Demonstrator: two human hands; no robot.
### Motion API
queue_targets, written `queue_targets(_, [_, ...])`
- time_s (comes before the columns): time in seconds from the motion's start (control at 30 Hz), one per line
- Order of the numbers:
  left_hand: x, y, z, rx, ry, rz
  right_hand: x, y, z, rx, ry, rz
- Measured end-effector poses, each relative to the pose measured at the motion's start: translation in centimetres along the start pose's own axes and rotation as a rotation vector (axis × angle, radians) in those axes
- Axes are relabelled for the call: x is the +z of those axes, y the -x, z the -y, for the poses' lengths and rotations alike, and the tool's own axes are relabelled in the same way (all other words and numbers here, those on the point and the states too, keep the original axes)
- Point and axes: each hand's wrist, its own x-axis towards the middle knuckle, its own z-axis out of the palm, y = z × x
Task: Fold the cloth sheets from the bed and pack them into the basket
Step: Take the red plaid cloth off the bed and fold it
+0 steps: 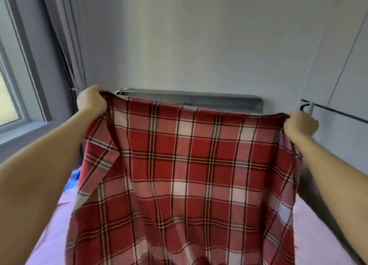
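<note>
A red plaid cloth sheet (189, 175) hangs spread out in front of me, above the bed (49, 235). My left hand (91, 100) grips its top left corner and my right hand (300, 125) grips its top right corner, both raised at arm's length. The top edge is stretched between them, and the cloth drapes down out of the frame's bottom. The left side is doubled over in a fold. No basket is in view.
The bed has a pink sheet and a grey headboard (199, 99) against the back wall. A blue patterned cloth (74, 177) peeks out at the left. A window (12, 97) with a curtain (65, 46) is left; a dark rail (334, 111) runs right.
</note>
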Motion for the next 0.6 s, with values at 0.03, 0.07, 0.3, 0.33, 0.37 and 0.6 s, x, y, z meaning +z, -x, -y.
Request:
queue_targets(0.03, [-1.5, -3.1, -2.1, 0.049, 0.036, -0.088, -2.8, -3.1, 1.3, -0.013, -0.067, -0.132])
queue_targets(0.07, [-2.8, -4.9, -3.2, 0.079, 0.060, -0.152, -5.0, -4.8, 2.1, -0.022, -0.116, -0.234])
queue_targets(0.3, [-9.7, -15.8, -9.9, 0.354, 0.136, -0.504, -15.9, -12.6, 4.1, -0.108, -0.317, -0.686])
queue_targets(0.33, [-10.0, -16.4, -9.4, 0.399, 0.149, -0.498, -16.2, -12.8, 3.8, -0.123, -0.326, -0.698])
queue_targets(0.37, [-10.2, -16.7, -8.8, 0.426, 0.176, -0.479, -16.2, -12.7, 3.5, -0.146, -0.323, -0.703])
queue_targets(0.6, [-7.7, -10.2, 4.1, 0.604, -0.129, -0.001, -9.4, -6.6, -5.3, -0.640, 0.003, -0.385])
